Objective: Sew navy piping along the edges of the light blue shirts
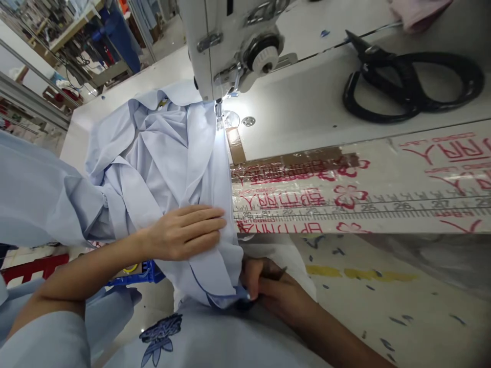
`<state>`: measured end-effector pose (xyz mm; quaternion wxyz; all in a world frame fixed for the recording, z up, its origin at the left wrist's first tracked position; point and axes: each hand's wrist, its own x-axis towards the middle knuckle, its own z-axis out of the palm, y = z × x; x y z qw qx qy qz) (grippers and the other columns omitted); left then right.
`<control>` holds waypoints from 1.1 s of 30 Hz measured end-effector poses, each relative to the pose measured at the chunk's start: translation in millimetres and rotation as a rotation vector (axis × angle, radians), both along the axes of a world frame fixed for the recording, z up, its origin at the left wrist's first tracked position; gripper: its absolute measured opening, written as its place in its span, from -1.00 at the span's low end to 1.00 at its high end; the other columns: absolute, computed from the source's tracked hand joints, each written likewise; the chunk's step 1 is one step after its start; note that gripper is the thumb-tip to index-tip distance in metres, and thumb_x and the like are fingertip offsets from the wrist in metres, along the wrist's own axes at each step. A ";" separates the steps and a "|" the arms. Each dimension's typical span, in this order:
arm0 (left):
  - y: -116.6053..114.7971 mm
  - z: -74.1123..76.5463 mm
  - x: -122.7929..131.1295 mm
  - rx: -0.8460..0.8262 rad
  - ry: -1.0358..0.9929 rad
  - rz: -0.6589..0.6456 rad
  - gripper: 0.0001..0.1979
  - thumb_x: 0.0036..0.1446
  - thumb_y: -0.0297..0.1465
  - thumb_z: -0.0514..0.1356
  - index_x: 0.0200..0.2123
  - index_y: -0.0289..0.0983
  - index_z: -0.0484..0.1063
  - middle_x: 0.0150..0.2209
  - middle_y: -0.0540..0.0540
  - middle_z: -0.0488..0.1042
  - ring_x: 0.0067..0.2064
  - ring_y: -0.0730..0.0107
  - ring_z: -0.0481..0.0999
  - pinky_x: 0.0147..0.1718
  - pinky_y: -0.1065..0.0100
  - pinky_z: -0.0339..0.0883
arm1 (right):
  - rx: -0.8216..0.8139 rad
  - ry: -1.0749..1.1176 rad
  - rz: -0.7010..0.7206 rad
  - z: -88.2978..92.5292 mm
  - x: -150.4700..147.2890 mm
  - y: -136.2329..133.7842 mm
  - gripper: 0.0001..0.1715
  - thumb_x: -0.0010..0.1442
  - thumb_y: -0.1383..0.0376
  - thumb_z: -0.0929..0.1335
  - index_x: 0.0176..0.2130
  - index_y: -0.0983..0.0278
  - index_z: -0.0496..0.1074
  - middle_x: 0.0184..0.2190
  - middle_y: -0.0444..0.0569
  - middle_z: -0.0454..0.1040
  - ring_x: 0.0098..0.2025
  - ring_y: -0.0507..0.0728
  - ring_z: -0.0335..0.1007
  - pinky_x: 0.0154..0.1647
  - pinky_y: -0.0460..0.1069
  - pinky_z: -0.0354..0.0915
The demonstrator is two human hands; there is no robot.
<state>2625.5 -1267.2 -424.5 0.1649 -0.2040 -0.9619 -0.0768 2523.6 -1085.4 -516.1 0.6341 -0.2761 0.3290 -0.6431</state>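
A pale blue garment (161,153) lies bunched on the sewing table, its right edge running up under the presser foot (219,110) of a white sewing machine (226,46). My left hand (184,230) lies flat on the cloth near the table's front edge, fingers stretched out together. My right hand (264,283) is below the table edge, fingers pinched on the garment's lower hem (226,294).
Black scissors (410,82) lie on the machine bed at the right. A taped measuring scale (345,209) with red lettering runs along the table front. More pale blue cloth (34,194) hangs at the left. A workshop with benches shows at top left.
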 end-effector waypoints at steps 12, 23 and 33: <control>18.1 -5.5 -3.3 -0.080 0.123 0.089 -0.90 0.13 -0.54 0.13 -0.44 -0.41 0.35 -0.25 -0.24 0.54 -0.10 0.15 0.53 -0.11 0.24 0.50 | -0.157 0.930 0.116 24.7 -21.9 4.7 -0.62 0.09 0.48 0.17 -0.31 0.18 0.50 -0.25 -0.02 0.49 -0.20 0.11 0.42 -0.23 0.01 0.39; 23.3 -12.3 -4.8 0.035 0.208 0.171 -0.89 0.16 -0.49 0.14 -0.37 -0.43 0.40 -0.25 -0.22 0.55 -0.10 0.19 0.53 -0.08 0.27 0.49 | -0.761 1.946 -0.178 79.9 -144.7 -84.0 -0.38 0.07 0.62 0.17 0.07 0.23 0.25 0.01 0.04 0.40 -0.07 0.21 0.32 -0.18 0.11 0.37; 25.0 -11.0 -8.1 0.033 0.180 0.233 -0.89 0.13 -0.49 0.14 -0.40 -0.42 0.41 -0.24 -0.23 0.55 -0.10 0.16 0.54 -0.07 0.25 0.49 | -0.898 1.885 -0.093 56.6 -152.1 -119.4 -0.43 0.17 0.48 0.24 0.14 0.18 0.18 0.00 0.02 0.40 0.01 0.25 0.26 -0.05 0.21 0.30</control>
